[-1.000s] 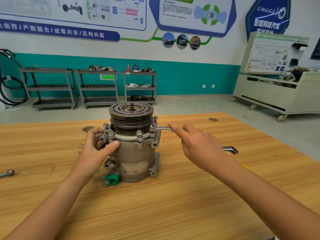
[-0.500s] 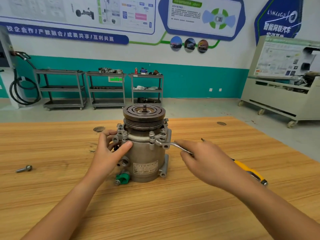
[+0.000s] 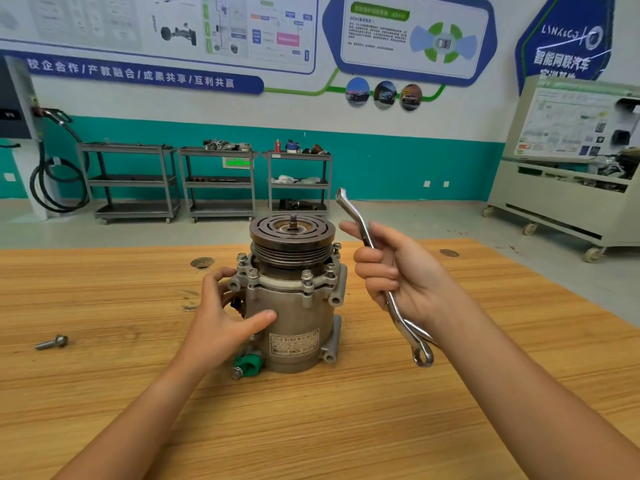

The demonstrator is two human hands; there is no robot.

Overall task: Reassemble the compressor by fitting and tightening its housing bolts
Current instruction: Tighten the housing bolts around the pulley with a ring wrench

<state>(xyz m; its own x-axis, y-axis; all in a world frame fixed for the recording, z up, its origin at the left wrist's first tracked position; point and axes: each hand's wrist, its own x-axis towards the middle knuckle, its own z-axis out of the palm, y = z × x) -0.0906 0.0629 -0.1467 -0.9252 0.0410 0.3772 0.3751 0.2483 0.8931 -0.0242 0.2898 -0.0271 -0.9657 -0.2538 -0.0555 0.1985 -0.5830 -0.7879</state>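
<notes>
The metal compressor [image 3: 294,317] stands upright on the wooden table [image 3: 311,427], pulley on top, several bolts around its upper flange. My left hand [image 3: 221,317] grips the housing's left side, thumb across the front and fingers behind the flange. My right hand [image 3: 398,275] holds a double-ended ring spanner [image 3: 391,289] lifted to the right of the compressor, clear of the bolts, one end pointing up and the ring end hanging below my palm.
A loose bolt [image 3: 52,342] lies on the table at the left. A green clamp piece [image 3: 247,364] sits at the compressor's base. Shelving carts [image 3: 214,181] line the far wall; a training bench [image 3: 568,188] stands at the right.
My right hand has pulled the spanner off the flange bolt and raised it beside the compressor. My left hand slid lower on the housing. The view moved closer.
</notes>
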